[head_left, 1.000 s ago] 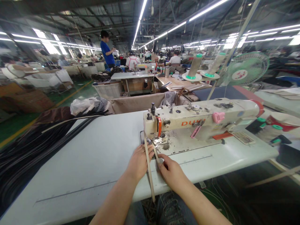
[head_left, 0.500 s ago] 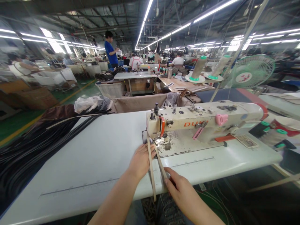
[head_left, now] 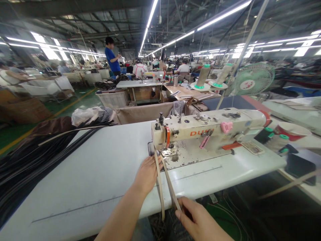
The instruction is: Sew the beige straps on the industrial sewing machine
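Note:
A cream sewing machine [head_left: 208,130] stands on the white table [head_left: 100,174]. Two narrow beige lengths of strap run from its needle area toward the front edge: a left one [head_left: 159,187] hanging over the edge, and a right one [head_left: 170,182]. My left hand [head_left: 147,172] lies flat by the presser foot, fingers stretched under the left length, fingertips near the needle plate. Lower right, my right hand [head_left: 192,214] pinches the right length between thumb and fingers, just off the table's front edge.
Black strips [head_left: 50,160] lie bundled over the table's left side. Thread cones [head_left: 203,77] and a green fan [head_left: 254,80] stand behind the machine. A person in blue [head_left: 112,58] stands farther back, with others seated at workstations.
The view has shifted a little, so the scene sits farther left. My right hand has moved toward me and down along the right length. My left hand stays by the presser foot.

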Available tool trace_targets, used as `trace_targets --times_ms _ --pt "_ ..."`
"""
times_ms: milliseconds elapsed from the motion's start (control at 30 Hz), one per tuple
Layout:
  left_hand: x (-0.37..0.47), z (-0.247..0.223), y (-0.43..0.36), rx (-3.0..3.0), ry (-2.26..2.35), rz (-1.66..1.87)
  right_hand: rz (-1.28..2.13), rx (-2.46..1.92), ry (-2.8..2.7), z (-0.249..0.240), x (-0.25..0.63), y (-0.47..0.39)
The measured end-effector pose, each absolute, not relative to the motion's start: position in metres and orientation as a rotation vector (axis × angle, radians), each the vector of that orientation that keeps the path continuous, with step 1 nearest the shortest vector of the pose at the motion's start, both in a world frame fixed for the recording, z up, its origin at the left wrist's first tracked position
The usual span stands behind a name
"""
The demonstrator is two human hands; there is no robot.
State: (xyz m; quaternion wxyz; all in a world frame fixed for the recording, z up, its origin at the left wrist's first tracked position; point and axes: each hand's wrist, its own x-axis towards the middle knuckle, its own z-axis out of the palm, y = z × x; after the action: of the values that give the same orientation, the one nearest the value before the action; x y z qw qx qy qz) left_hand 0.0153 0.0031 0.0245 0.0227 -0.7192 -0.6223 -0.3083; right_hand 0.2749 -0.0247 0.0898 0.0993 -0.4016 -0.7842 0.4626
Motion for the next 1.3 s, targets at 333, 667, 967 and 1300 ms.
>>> trace_targets --times_ms 333,667,967,1300 --pt "0.018 0.025 0.003 -2.181 -1.961 -0.969 1.336 -1.231 -2.571 0.083 0.293 -0.022" --pt "0.014 0.027 0.002 -2.238 -1.967 -1.001 0.908 -1.437 -2.832 0.043 0.325 -0.013" --pt "0.006 0.024 -0.003 -2.305 -1.948 -0.981 0.768 -1.865 -2.893 -0.005 0.376 -0.009" --pt "-0.016 -0.006 0.004 -2.394 -1.854 -0.860 0.511 -2.630 -2.666 -0.044 0.504 0.013"
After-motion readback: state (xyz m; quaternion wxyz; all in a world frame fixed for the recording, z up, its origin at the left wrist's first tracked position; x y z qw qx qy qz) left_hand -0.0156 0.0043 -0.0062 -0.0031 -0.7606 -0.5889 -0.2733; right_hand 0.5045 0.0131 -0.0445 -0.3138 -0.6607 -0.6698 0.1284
